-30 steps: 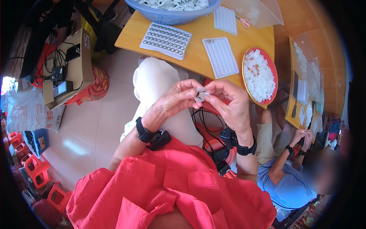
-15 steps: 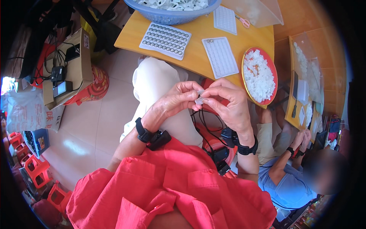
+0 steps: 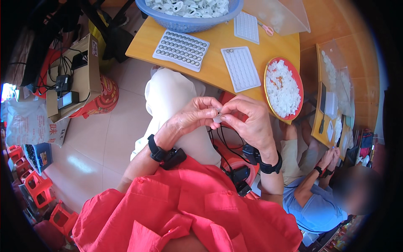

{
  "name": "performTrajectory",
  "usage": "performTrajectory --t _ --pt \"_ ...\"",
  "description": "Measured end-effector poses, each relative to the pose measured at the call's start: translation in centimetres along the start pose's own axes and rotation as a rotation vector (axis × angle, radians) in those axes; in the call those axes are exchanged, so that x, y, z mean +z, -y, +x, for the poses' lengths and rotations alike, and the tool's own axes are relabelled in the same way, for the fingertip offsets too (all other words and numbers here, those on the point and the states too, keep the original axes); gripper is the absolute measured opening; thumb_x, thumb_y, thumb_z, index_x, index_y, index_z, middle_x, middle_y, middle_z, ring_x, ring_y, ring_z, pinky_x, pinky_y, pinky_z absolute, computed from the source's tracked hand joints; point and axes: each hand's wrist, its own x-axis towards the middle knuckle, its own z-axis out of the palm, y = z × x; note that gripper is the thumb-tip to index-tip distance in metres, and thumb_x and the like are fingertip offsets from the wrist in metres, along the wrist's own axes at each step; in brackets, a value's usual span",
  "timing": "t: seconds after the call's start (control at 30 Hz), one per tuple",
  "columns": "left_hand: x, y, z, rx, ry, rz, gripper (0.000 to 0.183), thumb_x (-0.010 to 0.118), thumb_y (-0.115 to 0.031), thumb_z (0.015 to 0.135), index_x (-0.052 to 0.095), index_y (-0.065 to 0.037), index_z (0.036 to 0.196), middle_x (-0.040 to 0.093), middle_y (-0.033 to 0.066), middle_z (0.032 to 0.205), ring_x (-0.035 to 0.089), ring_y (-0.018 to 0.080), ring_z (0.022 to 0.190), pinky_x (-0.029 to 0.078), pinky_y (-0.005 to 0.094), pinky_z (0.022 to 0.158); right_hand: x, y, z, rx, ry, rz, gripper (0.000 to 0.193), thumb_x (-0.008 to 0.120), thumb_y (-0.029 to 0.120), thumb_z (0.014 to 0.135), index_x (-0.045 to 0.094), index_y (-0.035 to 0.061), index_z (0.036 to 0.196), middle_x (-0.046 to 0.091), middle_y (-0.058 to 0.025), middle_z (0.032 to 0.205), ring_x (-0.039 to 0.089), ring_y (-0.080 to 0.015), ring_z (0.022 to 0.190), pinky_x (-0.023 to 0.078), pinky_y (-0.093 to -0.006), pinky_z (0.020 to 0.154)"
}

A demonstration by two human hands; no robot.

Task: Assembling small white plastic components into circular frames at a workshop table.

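A small whitish plastic piece (image 3: 217,119) is pinched between the fingertips of both my hands, over my lap in front of the table. My left hand (image 3: 194,114) grips it from the left with thumb and fingers. From the other side my right hand (image 3: 252,119) closes thumb and index finger on it; the fingertips partly cover it. Ahead on the table lie a white tray filled with round silver button cells (image 3: 181,48) and a white moulded tray (image 3: 241,70) with a couple of cells in one corner. A red oval dish (image 3: 299,80) holds many small white plastic pieces.
A blue basin (image 3: 189,26) of white plastic parts stands at the table's far edge. Pink-handled scissors (image 3: 267,30) lie beside another white tray (image 3: 247,27). Black cables hang below my hands. At right, a co-worker (image 3: 315,206) sits by a second table (image 3: 317,122).
The whole view has shifted slightly, so the table sits a little lower in the picture. Both hands keep their pinch; the small piece looks slightly turned between the fingertips.
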Motion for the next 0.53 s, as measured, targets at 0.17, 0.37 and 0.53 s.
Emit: performTrajectory --t 0.17,0.37,0.53 --pt "0.2 -0.1 0.0 0.016 -0.012 -0.015 0.024 0.066 -0.017 0.081 0.058 -0.003 0.098 0.063 0.0070 0.085 0.063 0.0133 0.073 0.053 0.0258 0.069 0.7 -0.5 -0.2 -0.100 -0.056 -0.104 0.014 0.064 -0.009 0.069 0.060 -0.0010 0.079 0.057 -0.0061 0.073 0.058 -0.0150 0.060 0.046 -0.0241 0.054" --pt "0.7 0.0 0.0 0.067 -0.074 -0.016 0.025 0.063 -0.013 0.082 0.058 -0.001 0.104 0.063 0.0085 0.090 0.062 0.0144 0.078 0.053 0.0274 0.071 1.7 -1.2 -0.8 -0.138 -0.207 -0.145 0.017 0.065 -0.010 0.068 0.061 0.0002 0.081 0.056 -0.0061 0.074 0.059 -0.0145 0.061 0.046 -0.0243 0.051" --pt "0.8 0.2 0.1 0.076 -0.166 0.094 0.026 0.061 -0.010 0.084 0.058 -0.001 0.107 0.063 0.0100 0.094 0.062 0.0160 0.080 0.053 0.0283 0.072 2.7 -2.0 -1.3 -0.073 -0.287 -0.053 0.015 0.064 -0.011 0.071 0.062 0.0007 0.081 0.057 -0.0063 0.082 0.061 -0.0162 0.063 0.049 -0.0221 0.052"
